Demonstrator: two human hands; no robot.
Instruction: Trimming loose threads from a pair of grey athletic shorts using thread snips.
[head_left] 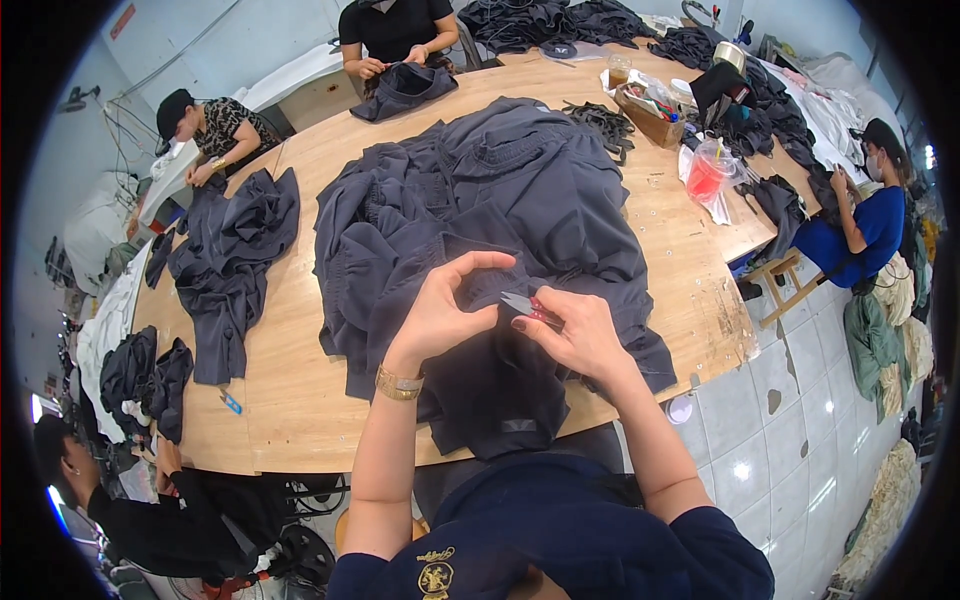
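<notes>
A large heap of dark grey garments (540, 190) with gathered elastic bands lies in front of me on the wooden table. My left hand (440, 312), with a gold watch (398, 384) at the wrist, is over the near garment. Its thumb and index finger are spread in a wide curve, while its other fingers are mostly hidden. My right hand (585, 335) grips small thread snips with red handles (545, 315). The metal blades (515, 302) point left toward the gap between my left thumb and index finger. Part of the near garment (500, 400) hangs over the table's front edge.
More dark garments (225, 270) lie at the left, near a blue cutter (231, 402). At the right stand a box of tools (650, 115) and a plastic cup with red drink (706, 172). Several people work around the table (690, 270), one close at lower left.
</notes>
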